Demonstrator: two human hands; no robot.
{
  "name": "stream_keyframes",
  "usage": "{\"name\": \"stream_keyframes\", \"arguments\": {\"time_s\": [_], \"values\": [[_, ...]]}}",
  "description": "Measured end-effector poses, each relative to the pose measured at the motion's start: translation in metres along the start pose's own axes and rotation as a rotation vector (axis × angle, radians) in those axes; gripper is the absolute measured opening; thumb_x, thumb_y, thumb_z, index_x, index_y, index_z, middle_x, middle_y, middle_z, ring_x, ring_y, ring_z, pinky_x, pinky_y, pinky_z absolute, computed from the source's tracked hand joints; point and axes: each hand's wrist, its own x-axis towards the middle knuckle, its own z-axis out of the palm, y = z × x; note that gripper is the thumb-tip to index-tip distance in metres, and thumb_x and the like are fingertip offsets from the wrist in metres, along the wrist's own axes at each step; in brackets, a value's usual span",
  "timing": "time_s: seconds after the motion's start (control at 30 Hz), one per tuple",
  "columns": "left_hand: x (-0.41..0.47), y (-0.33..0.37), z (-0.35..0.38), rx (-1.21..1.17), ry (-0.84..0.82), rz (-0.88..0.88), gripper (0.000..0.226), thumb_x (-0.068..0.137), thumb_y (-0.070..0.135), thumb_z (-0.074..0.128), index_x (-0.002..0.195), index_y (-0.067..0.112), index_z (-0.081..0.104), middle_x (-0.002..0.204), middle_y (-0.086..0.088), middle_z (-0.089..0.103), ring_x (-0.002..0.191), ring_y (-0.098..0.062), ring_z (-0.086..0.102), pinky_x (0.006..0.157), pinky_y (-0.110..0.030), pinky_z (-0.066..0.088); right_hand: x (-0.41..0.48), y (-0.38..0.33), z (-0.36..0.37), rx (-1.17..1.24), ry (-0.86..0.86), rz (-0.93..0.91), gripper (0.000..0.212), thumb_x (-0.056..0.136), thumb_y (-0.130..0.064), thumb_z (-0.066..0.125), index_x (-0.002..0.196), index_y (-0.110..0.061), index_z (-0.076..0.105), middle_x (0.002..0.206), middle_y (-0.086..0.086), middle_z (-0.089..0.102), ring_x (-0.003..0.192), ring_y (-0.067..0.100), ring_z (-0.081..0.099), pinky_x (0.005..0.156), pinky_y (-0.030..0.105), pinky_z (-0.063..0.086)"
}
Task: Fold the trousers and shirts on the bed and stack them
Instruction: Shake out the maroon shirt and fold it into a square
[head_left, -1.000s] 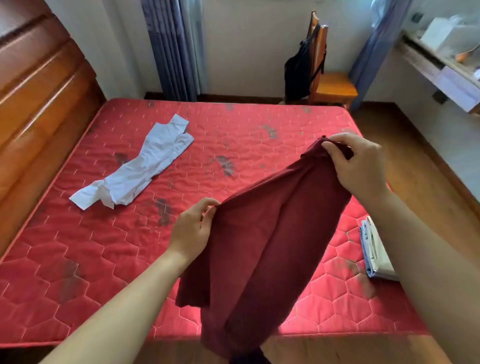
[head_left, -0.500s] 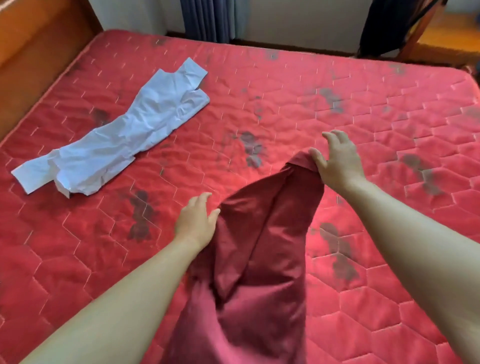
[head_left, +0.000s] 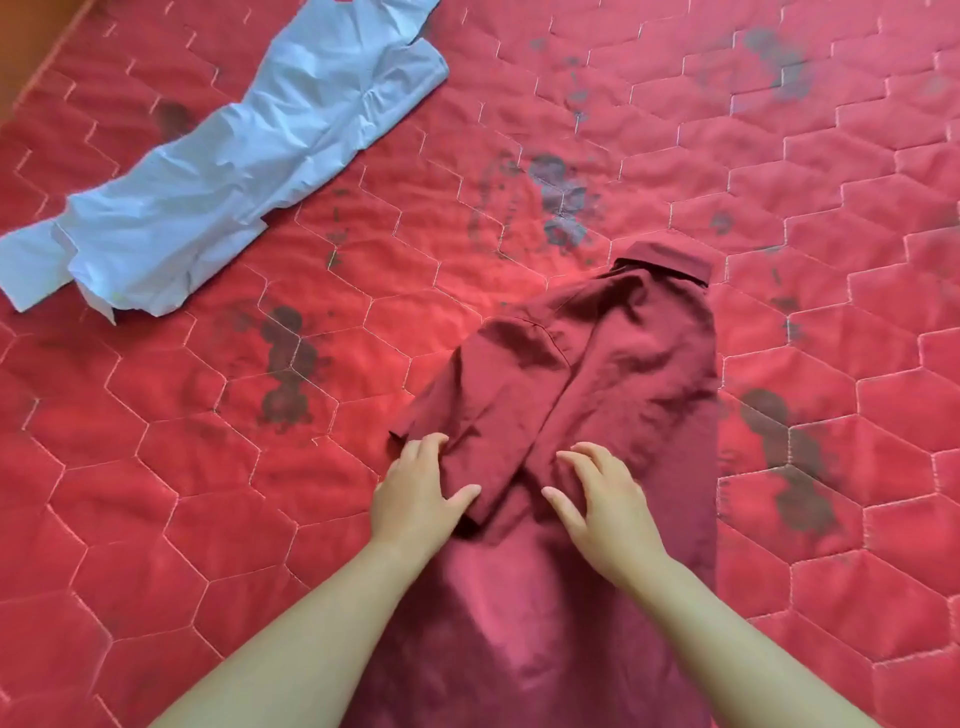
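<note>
A dark red shirt (head_left: 613, 364) lies lengthwise on the red quilted mattress (head_left: 156, 467), its collar at the far end and its lower part running off the bottom of the view. A sleeve is folded over the body on the left. My left hand (head_left: 421, 493) rests flat on the end of that sleeve, fingers spread. On the shirt's body just to the right, my right hand (head_left: 602, 499) lies flat with fingers apart. Neither hand grips cloth. A crumpled pale blue garment (head_left: 228, 171) lies at the upper left, apart from the shirt.
The mattress carries several dark stains around the shirt. A wooden headboard edge (head_left: 21, 57) shows at the far upper left corner.
The shirt was held up by both hands; now it lies on the mattress and both hands have let go and moved down onto it. The camera has tilted down and closer.
</note>
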Motion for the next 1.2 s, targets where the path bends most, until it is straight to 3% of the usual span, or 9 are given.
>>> {"name": "stream_keyframes", "arguments": {"time_s": [0.17,0.3,0.47,0.63,0.73,0.83,0.97,1.07,1.2], "values": [[0.007,-0.007,0.007,-0.273,0.118,-0.02,0.037,0.083,0.022,0.066,0.118,0.025,0.053,0.108,0.001,0.064,0.101,-0.021,0.059,0.082,-0.029,0.042,-0.009,-0.008,0.008,0.07,0.073,0.061,0.044,0.086,-0.034,0.063,0.125,-0.014,0.055,0.134,0.003,0.049,0.129,0.02,0.041,0.104,0.041,0.036],[0.011,-0.009,-0.014,-0.463,0.151,0.223,0.02,0.085,0.016,0.065,0.1,0.029,0.062,0.091,0.017,0.063,0.083,-0.004,0.057,0.076,-0.016,0.042,-0.008,-0.024,0.004,0.092,0.143,0.075,0.044,0.084,-0.029,0.067,0.124,-0.013,0.056,0.132,0.004,0.05,0.126,0.022,0.043,0.104,0.041,0.036],[0.02,-0.004,-0.05,-0.661,-0.007,0.29,0.018,0.085,0.019,0.064,0.094,0.035,0.064,0.087,0.023,0.067,0.079,0.002,0.06,0.073,-0.009,0.044,0.006,-0.075,0.003,0.32,0.246,-0.022,0.055,0.078,-0.031,0.073,0.127,-0.016,0.052,0.127,-0.005,0.048,0.122,0.008,0.044,0.105,0.019,0.031],[0.031,-0.011,-0.074,-0.486,-0.089,0.408,0.022,0.082,0.019,0.068,0.099,0.033,0.063,0.084,0.027,0.063,0.075,0.003,0.058,0.072,-0.017,0.048,0.027,-0.104,0.009,0.368,0.271,0.032,0.051,0.08,-0.029,0.07,0.127,-0.024,0.054,0.126,-0.007,0.047,0.12,0.004,0.042,0.103,0.016,0.031],[0.042,-0.026,-0.084,-0.382,-0.082,0.427,0.025,0.08,0.023,0.069,0.102,0.032,0.061,0.081,0.022,0.061,0.072,0.003,0.057,0.068,-0.015,0.045,0.042,-0.099,0.012,0.196,0.177,0.077,0.022,0.08,-0.02,0.071,0.102,-0.023,0.07,0.112,-0.001,0.055,0.105,0.019,0.052,0.09,0.027,0.042],[0.056,-0.043,-0.082,-0.292,-0.11,0.326,0.021,0.085,0.033,0.062,0.106,0.034,0.057,0.083,0.017,0.062,0.073,0.0,0.058,0.07,-0.019,0.045,0.051,-0.094,0.015,0.14,0.166,0.119,0.007,0.081,-0.013,0.068,0.085,-0.018,0.068,0.097,-0.002,0.056,0.09,0.023,0.055,0.075,0.034,0.047],[0.08,-0.061,-0.063,-0.197,-0.069,0.131,0.021,0.091,0.025,0.056,0.112,0.021,0.058,0.106,0.001,0.058,0.097,-0.017,0.057,0.085,-0.03,0.042,0.049,-0.082,0.017,0.138,0.244,0.171,0.008,0.081,-0.01,0.067,0.085,-0.015,0.064,0.092,-0.003,0.055,0.087,0.023,0.058,0.075,0.031,0.045],[0.091,-0.058,-0.05,-0.259,-0.062,0.07,0.02,0.089,0.024,0.058,0.11,0.023,0.059,0.105,0.001,0.058,0.089,-0.016,0.059,0.081,-0.026,0.042,0.04,-0.079,0.019,0.171,0.254,0.19,0.016,0.078,-0.011,0.065,0.088,-0.023,0.064,0.093,-0.013,0.054,0.091,0.014,0.057,0.079,0.025,0.043],[0.093,-0.054,-0.039,-0.278,-0.104,0.083,0.022,0.084,0.028,0.065,0.105,0.029,0.06,0.086,0.011,0.063,0.069,-0.006,0.057,0.069,-0.019,0.04,0.053,-0.098,0.024,0.309,0.325,0.256,0.03,0.078,-0.03,0.066,0.107,-0.026,0.06,0.102,-0.013,0.06,0.095,0.011,0.058,0.086,0.034,0.048]]}}
